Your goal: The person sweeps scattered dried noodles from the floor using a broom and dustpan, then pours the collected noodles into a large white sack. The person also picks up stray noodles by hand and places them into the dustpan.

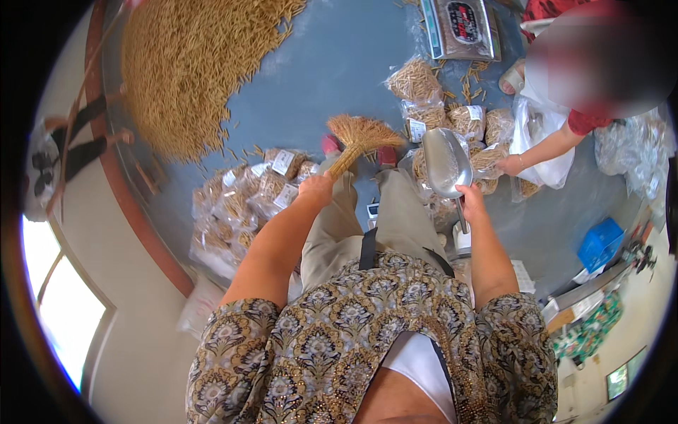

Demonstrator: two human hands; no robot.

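My left hand [316,189] grips the handle of a small straw hand broom [360,136], its bristles fanned out above the blue floor. My right hand [471,200] holds a metal scoop [445,162] by its handle, bowl pointing away from me. Both are held out in front of my legs. A large heap of tan stick-shaped snacks [187,63] lies on the blue floor [332,71] ahead to the left. Clear filled bags [244,194] are piled left of my legs, and more filled bags [452,116] lie ahead to the right.
Another person crouches at the right, a hand [510,165] on a bag by a white plastic sack [540,152]. A scale [462,28] sits at the top. A red curved rim [123,191] borders the floor at left. A blue crate [600,244] stands at right.
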